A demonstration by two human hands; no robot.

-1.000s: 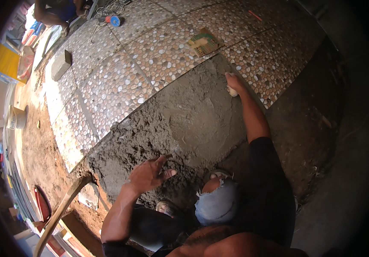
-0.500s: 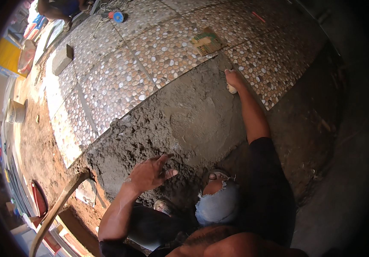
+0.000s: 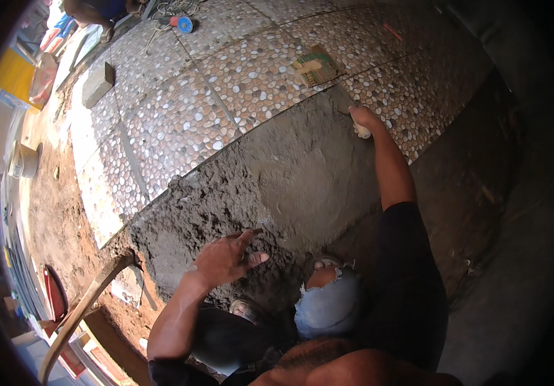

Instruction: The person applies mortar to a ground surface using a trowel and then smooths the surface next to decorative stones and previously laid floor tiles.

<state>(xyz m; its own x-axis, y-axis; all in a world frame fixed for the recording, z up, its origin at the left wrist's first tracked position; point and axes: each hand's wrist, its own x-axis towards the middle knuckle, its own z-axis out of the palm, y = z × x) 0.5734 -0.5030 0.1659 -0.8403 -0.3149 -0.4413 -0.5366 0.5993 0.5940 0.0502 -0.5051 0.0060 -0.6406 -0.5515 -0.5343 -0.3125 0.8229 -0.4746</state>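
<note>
My right hand (image 3: 366,118) is closed round the pale handle of a trowel (image 3: 362,132). The trowel's grey blade is hard to tell from the wet mortar (image 3: 309,164) at the far right corner of the bed, beside the pebble-patterned tiles (image 3: 238,90). Around the middle and right, the mortar is smoothed, while its left part is rough and lumpy. My left hand (image 3: 229,258) hovers above that lumpy part with fingers apart and nothing in them.
Cardboard (image 3: 317,66) lies on the tiles near the trowel. Farther left are a grey block (image 3: 99,85) and a power tool with a blue disc (image 3: 184,24). A wooden-handled tool (image 3: 84,312) stands at lower left, a bucket (image 3: 24,161) beyond. Another person (image 3: 97,11) is at the far left.
My right hand and the trowel shift slightly right in the picture, as does most of the far scene. My left hand stays nearly in place, still open.
</note>
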